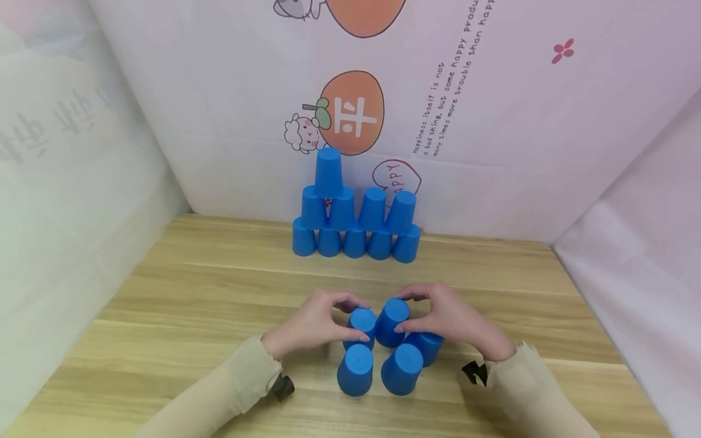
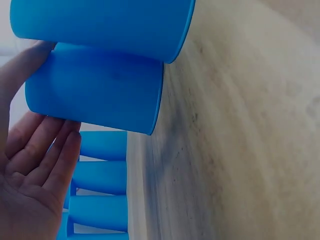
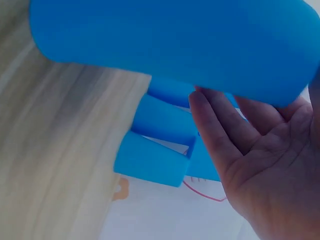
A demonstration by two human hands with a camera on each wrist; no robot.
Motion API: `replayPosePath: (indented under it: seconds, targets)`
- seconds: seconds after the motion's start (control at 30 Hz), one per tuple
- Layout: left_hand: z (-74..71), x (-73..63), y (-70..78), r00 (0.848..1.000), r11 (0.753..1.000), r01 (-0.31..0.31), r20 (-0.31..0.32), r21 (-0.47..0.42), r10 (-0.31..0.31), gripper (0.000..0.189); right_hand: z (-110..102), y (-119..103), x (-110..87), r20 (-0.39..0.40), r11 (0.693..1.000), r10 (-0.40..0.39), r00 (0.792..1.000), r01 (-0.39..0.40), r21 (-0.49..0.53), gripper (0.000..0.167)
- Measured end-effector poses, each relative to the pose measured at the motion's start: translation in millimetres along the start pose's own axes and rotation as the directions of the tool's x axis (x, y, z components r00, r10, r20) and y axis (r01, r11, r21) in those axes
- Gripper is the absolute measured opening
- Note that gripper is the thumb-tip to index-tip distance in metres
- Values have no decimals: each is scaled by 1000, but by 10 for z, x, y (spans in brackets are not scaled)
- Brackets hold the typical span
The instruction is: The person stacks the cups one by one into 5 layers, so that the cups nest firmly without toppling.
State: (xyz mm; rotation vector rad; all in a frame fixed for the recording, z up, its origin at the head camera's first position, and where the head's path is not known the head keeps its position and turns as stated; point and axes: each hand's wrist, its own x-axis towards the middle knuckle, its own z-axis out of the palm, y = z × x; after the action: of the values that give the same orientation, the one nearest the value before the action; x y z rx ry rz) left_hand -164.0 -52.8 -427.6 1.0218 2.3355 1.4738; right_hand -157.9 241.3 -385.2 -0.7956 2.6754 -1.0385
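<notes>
Several blue cups stand upside down in a loose cluster near the front of the wooden table. My left hand grips the back-left cup of this cluster, thumb on the near side and fingers on the far side. In the left wrist view that held cup sits partly behind a nearer one. With thumb and fingers, my right hand holds the back-right cup. Beneath that hand, another cup is partly hidden. Two more, a front-left cup and a front-right cup, stand untouched nearest me.
At the back of the wooden table rises a stack of upside-down blue cups, a bottom row, a shorter second row and one top cup on the left. A printed white cloth hangs behind it.
</notes>
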Motion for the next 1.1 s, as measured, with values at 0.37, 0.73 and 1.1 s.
replayPosePath:
  seconds: [0.37, 0.73, 1.1]
  targets:
    - [-13, 5, -2, 1000, 1000, -1, 16, 24, 0, 46, -417, -170, 153, -268, 994, -106, 957, 93, -63, 50]
    - [-12, -4, 5, 1000, 999, 9, 7, 37, -10, 49, -984, -563, 534, -519, 995, -99, 849, 97, -31, 53]
    - [-16, -2, -13, 1000, 998, 12, 8, 58, -12, 48, -1351, -598, 1072, -575, 995, 95, 812, -83, 47, 69]
